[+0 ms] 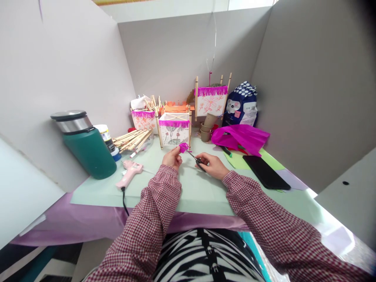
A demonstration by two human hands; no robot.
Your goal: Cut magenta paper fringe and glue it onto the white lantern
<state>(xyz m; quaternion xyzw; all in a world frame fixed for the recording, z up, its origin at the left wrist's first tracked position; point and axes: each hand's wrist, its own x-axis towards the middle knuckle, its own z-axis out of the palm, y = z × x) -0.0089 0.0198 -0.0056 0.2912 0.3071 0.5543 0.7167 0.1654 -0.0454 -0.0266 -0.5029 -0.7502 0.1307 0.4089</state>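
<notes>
Between the thumb and fingers of my left hand [172, 158] is a small piece of magenta paper [183, 147], looking folded or curled. My right hand [214, 166] grips black-handled scissors [197, 159], their blades pointing up-left to the paper. Whether the blades are apart or together I cannot tell. Just behind my hands stands a paper lantern [175, 134] with wooden stick corners, a magenta fringe along its top and drawings on its white side. A large magenta sheet [241, 137] lies crumpled to the right of my right hand.
A pink glue gun [129, 174] with a black cord lies left, near a green tumbler [89, 150] and wooden sticks [133, 140]. Behind are another lantern [211, 102], stacked pots [206, 131] and a blue bag [241, 105]. A black phone [266, 172] lies right. Grey panels enclose the table.
</notes>
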